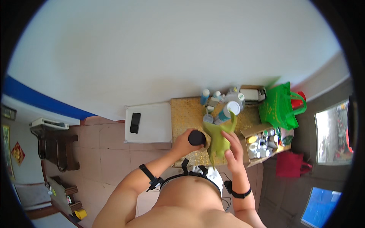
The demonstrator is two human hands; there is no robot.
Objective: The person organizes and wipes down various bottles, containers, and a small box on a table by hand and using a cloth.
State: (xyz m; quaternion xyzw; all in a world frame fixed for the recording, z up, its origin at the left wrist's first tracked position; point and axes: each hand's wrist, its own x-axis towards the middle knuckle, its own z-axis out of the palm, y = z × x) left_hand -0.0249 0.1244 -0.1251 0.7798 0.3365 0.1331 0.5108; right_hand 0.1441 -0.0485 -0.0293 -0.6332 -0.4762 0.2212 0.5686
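My left hand (184, 144) is closed around a dark, round-topped object (196, 138), perhaps a bottle or cup; its lower part is hidden. Beside it hangs a yellow-green cloth (218, 139), spread out over the patterned table. The fingers of my right hand (234, 151) press on the cloth's right side, with the thumb apart from them. Just beyond the cloth stands a container with a white lid (233, 107) and a blue label.
Bottles (204, 96) and a small open box (252, 95) stand along the wall. To the right are a green bag (275, 107) and a cardboard box (258, 130) of bottles. A black phone (135, 122) lies on a white side table (154, 122). A red bag (289, 164) is at far right.
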